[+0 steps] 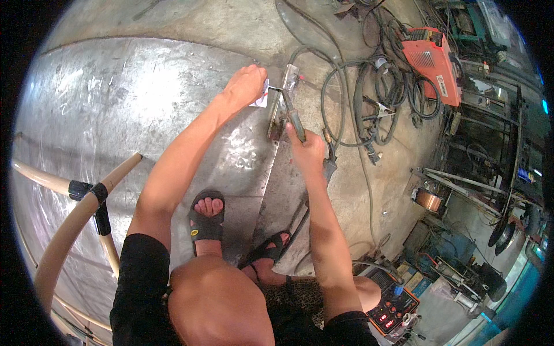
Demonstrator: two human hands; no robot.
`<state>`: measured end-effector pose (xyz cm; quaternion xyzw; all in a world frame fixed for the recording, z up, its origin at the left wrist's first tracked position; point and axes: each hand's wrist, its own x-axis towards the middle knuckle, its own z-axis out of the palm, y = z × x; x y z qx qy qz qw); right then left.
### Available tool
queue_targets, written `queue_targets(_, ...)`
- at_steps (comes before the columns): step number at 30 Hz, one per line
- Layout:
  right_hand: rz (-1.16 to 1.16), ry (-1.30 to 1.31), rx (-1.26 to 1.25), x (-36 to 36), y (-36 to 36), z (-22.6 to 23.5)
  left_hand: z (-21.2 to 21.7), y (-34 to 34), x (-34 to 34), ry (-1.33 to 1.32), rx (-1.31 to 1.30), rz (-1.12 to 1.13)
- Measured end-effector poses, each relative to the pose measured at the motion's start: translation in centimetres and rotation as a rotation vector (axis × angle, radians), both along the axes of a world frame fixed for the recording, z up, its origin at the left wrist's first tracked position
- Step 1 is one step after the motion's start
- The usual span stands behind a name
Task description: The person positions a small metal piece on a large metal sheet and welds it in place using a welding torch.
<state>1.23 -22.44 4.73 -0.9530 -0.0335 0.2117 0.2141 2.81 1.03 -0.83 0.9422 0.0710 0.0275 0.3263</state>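
My right hand [307, 149] is wrapped round the grip of a welding torch [296, 124]. The torch's bent neck reaches up and left, and its tip points toward my left hand [245, 85]. That hand is closed, palm down, at the edge of the steel sheet [144, 86]. A small white card-like piece [261, 99] with a red mark sticks out beside its fingers and appears held; the fingertips are hidden. Between the hands, a narrow metal bar [276, 122] lies lengthwise under the torch neck. A cable trails from the torch.
Coiled black cables [340, 86] cover the floor to the right, near a red machine [430, 63]. A copper wire spool [428, 199] and metal racks stand at right. A control panel [392, 305] with knobs is by my right knee. Tan tubes [57, 245] rise at left.
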Motion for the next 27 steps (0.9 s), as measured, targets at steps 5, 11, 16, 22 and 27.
queue_targets(5,0.095,-0.148,-0.146,0.2,1.6,-0.6,-0.8,0.1,0.3,0.004,-0.028,-0.028)
queue_targets(11,0.116,-0.062,-0.221,1.0,1.9,0.2,-0.3,0.3,-0.7,0.011,-0.152,-0.003)
queue_targets(16,0.103,-0.056,-0.224,1.3,2.4,0.5,-0.2,0.0,-1.7,-0.044,-0.207,0.047)
queue_targets(22,0.136,-0.08,-0.288,1.5,2.8,1.4,0.4,0.1,-1.1,0.035,-0.168,0.02)
queue_targets(27,0.136,-0.076,-0.283,1.5,2.7,1.3,-0.2,0.1,-1.1,-0.009,-0.132,0.045)
